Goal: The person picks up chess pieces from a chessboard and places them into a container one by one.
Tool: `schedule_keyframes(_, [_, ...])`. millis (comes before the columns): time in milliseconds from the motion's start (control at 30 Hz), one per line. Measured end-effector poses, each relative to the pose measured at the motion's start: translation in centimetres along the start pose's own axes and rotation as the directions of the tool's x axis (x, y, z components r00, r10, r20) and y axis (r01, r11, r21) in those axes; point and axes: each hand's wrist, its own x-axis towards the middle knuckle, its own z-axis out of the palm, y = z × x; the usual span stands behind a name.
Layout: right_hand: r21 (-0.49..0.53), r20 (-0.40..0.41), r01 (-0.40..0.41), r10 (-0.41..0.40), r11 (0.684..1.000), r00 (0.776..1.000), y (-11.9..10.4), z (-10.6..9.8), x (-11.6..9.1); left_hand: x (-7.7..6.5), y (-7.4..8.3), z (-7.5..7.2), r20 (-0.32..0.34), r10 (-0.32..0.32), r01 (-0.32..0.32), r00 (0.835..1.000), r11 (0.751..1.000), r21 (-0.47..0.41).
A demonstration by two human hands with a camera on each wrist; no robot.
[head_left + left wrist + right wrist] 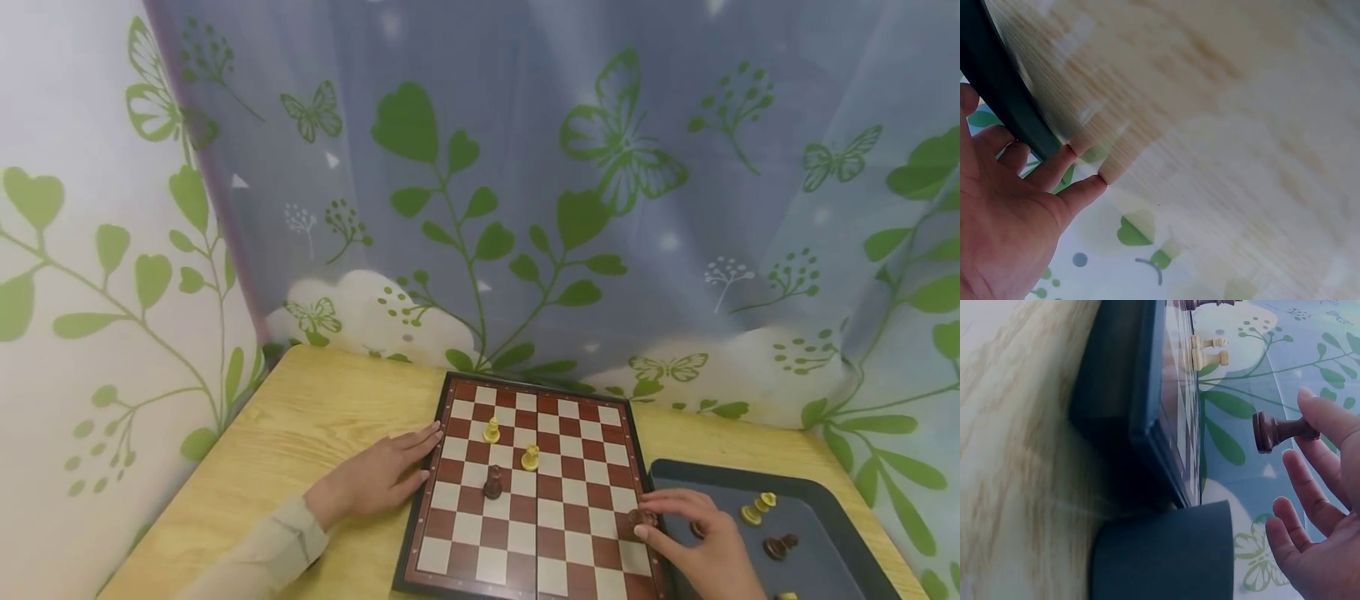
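A brown-and-white chessboard with a dark rim lies on the table. My right hand is above its right edge and pinches a dark brown chess piece between thumb and index finger. In the right wrist view the piece's base is off the board and the other fingers are spread. My left hand rests on the table, its extended fingertips at the board's left edge. On the board stand two pale yellow chess pieces and a dark brown chess piece.
At the board's right is a dark tray holding a yellow chess piece, a dark piece and others partly hidden or cut off. The wooden table meets a leaf-patterned curtain behind the board.
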Motion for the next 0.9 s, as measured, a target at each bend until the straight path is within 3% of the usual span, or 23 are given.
schedule_keyframes(200, [-0.058, -0.046, -0.046, 0.043, 0.997, 0.998, 0.7, -0.7, -0.3, 0.2, 0.0, -0.2, 0.003, 0.008, -0.008, 1.000, 1.000, -0.024])
schedule_keyframes(467, [-0.034, -0.103, -0.014, 0.010, 0.999, 0.995, 2.2, -1.9, -0.8, 0.3, 0.0, -0.4, 0.031, -0.012, 0.014, 0.999, 0.997, -0.070])
schedule_keyframes(667, [-0.045, -0.090, -0.090, 0.085, 0.995, 0.992, 3.2, -2.5, -1.0, 0.7, 0.0, -0.5, 0.044, -0.042, 0.046, 0.998, 0.995, -0.085])
schedule_keyframes(900, [-0.058, -0.175, -0.103, 0.092, 0.993, 0.980, 4.2, -2.8, -1.6, 0.1, -0.1, -0.4, 0.050, -0.053, 0.058, 0.997, 0.992, -0.112])
